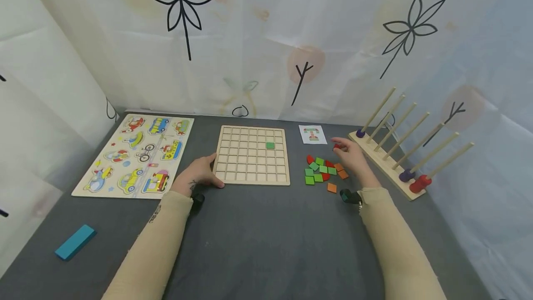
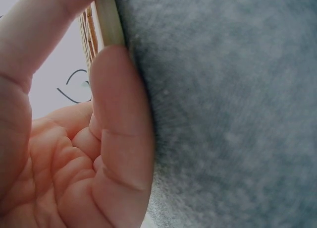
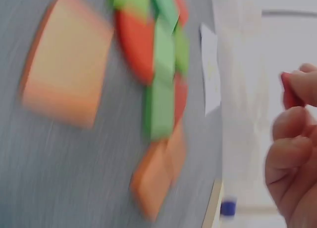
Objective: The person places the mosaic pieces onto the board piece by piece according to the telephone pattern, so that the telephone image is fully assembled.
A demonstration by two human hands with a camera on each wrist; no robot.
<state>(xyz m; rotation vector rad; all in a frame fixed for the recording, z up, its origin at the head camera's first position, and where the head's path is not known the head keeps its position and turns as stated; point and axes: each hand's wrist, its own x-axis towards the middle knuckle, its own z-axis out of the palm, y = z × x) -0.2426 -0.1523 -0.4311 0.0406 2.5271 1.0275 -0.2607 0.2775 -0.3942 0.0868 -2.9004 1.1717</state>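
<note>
My left hand (image 1: 199,173) touches the left edge of a wooden grid board (image 1: 251,182), its thumb and index finger spread along the corner. In the left wrist view the thumb (image 2: 121,119) lies against the board's side. One green square tile (image 1: 270,145) sits in a cell toward the board's upper right. My right hand (image 1: 353,156) pinches a small red piece (image 3: 289,91) between thumb and fingertips, above the table right of the loose tiles. Its full shape is hidden by the fingers. Green tiles (image 1: 309,180), red rounded pieces and orange tiles (image 1: 331,188) lie below it.
A printed pattern card (image 1: 320,140) lies behind the loose tiles. Right of the hand stands a peg rack (image 1: 385,160) with tall rods and a few beads. A picture puzzle board (image 1: 143,156) lies at the left, with a blue block (image 1: 76,242) nearer the front.
</note>
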